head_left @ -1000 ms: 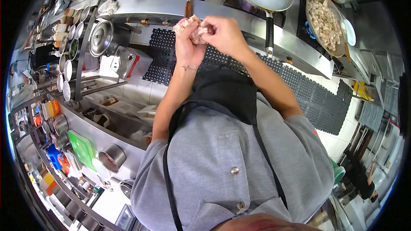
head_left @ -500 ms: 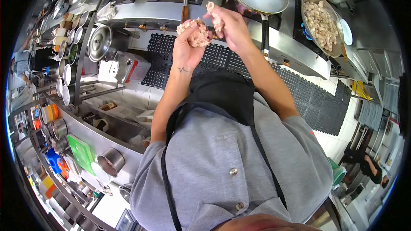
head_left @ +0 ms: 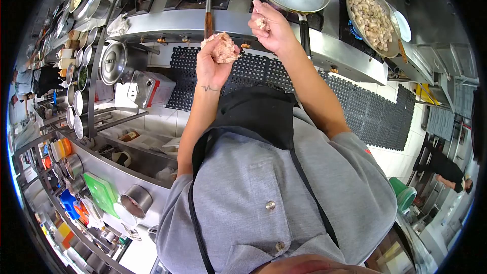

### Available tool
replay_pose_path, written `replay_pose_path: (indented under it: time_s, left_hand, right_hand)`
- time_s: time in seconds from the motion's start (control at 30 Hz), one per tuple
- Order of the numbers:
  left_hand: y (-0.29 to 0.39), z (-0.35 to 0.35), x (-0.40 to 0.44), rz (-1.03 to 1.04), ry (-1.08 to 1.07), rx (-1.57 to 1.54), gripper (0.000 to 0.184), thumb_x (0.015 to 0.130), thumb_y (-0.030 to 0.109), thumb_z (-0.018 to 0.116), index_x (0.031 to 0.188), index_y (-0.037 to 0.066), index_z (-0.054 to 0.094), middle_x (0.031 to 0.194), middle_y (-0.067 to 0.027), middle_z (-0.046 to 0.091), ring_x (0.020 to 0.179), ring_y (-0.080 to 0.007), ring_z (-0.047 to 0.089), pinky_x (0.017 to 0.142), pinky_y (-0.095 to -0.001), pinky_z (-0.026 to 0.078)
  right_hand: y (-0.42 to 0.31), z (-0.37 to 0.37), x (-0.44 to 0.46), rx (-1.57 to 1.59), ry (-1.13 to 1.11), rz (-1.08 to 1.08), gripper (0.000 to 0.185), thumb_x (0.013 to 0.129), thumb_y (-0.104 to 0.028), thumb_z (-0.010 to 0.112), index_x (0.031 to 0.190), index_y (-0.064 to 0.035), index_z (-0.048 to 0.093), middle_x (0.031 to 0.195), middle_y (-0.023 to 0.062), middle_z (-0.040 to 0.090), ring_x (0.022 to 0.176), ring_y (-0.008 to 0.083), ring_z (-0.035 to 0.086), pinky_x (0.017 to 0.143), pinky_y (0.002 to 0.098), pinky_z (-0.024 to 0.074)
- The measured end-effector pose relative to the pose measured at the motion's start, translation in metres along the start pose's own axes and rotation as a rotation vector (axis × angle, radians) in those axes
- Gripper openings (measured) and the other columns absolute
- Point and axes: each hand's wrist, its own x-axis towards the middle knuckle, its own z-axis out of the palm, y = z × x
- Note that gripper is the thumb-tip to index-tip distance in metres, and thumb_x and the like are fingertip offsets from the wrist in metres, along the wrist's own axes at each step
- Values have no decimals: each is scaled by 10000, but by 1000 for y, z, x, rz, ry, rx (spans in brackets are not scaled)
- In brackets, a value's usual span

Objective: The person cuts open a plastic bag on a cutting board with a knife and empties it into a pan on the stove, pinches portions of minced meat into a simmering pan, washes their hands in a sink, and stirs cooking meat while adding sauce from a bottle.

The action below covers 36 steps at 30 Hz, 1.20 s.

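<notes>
My left hand (head_left: 214, 64) is closed around a large lump of pale pink raw ground meat (head_left: 221, 49), which bulges out above the fingers. My right hand (head_left: 275, 28), a little higher and to the right, has its fingers curled. Within them a small piece of ground meat (head_left: 262, 23) shows; part of it is hidden by the fingers. A gap separates the two hands. Above and to the right of my right hand, a pan (head_left: 325, 1) with cloudy, foamy white liquid sits on the stove.
A second pan (head_left: 395, 46) full of pale chopped pieces stands over a blue flame. The stove's steel front edge (head_left: 177, 22) runs below the hands' reach, with a wooden handle (head_left: 208, 24) jutting over it. Black mats (head_left: 375, 116) cover the floor. Another person (head_left: 449, 170) is far right.
My right hand has drawn away from the lump, and its fingers have curled over the piece that stuck out before. The whole view has shifted slightly.
</notes>
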Motion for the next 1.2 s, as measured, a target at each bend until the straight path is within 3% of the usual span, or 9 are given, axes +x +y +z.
replay_pose_path:
  time_s: [0.1, 0.33, 0.43, 0.6, 0.67, 0.73, 0.8, 0.97, 1.2]
  left_hand:
    - [-4, -1, 3, -5, -71, -16, 142, 916, 89, 542, 1046, 36, 567, 1000, -106, 644, 943, -240, 610, 853, -441, 478]
    - [-23, 16, 14, -12, -122, 109, 98, 892, 64, 614, 982, 92, 590, 935, -38, 646, 855, -160, 622, 728, -317, 505]
    - [-22, 13, 19, -113, -24, 173, 130, 886, 59, 622, 1012, 84, 597, 951, -40, 644, 886, -170, 631, 748, -329, 513]
    - [-30, -3, 32, -176, -63, 202, 254, 793, -83, 558, 1024, 22, 576, 973, -104, 632, 846, -214, 644, 709, -324, 535]
    - [-29, -10, 36, -165, -58, 153, 227, 789, -93, 550, 991, 11, 565, 946, -113, 625, 790, -211, 625, 688, -314, 532]
    - [-16, -13, 33, -170, -164, 180, 237, 778, -112, 539, 995, -17, 533, 930, -136, 601, 795, -231, 610, 684, -307, 537]
    - [-11, -15, 26, -136, -41, 104, 253, 784, -107, 537, 1026, -33, 525, 967, -165, 597, 836, -249, 610, 715, -314, 544]
    - [2, -31, 22, -143, -3, 86, 269, 794, -97, 536, 1057, -43, 527, 990, -183, 594, 880, -263, 608, 755, -328, 545]
    - [5, -35, 20, -148, 34, 109, 254, 795, -87, 541, 1045, -40, 549, 982, -169, 609, 885, -265, 616, 766, -344, 545]
  right_hand:
    - [1, 15, -3, -207, 173, -59, 81, 874, -87, 672, 907, -45, 611, 750, 30, 584, 528, 68, 439, 420, 194, 301]
    - [13, 45, -10, -1238, 264, 48, 141, 863, -3, 601, 1002, 8, 625, 820, 47, 636, 645, 126, 610, 528, 256, 494]
    - [14, 53, -21, -1919, -61, -188, 267, 778, -13, 621, 1044, -14, 589, 1019, 211, 623, 983, 419, 584, 796, 431, 494]
    - [10, 64, -33, -2015, -40, -48, 288, 784, -65, 656, 1058, -17, 583, 1063, 185, 605, 1030, 391, 579, 840, 439, 485]
    - [3, 65, -36, -2004, 64, -323, 246, 782, -53, 661, 1019, -22, 607, 1023, 174, 618, 972, 373, 606, 797, 428, 496]
    - [-7, 67, -36, -1618, 329, -293, 210, 815, -203, 717, 853, -9, 646, 644, 105, 583, 577, 199, 559, 582, 337, 463]
    - [-23, 43, -33, -1497, 564, -142, 311, 851, -284, 703, 758, 6, 641, 528, 35, 509, 500, 144, 479, 536, 304, 429]
    - [-50, -18, -40, -678, 433, -103, 201, 948, -81, 543, 1085, 55, 599, 988, 67, 573, 894, 128, 571, 829, 309, 515]
    - [-104, -76, -18, -1071, 661, -319, 264, 791, 48, 660, 1054, 69, 649, 904, 89, 653, 817, 165, 634, 769, 292, 554]
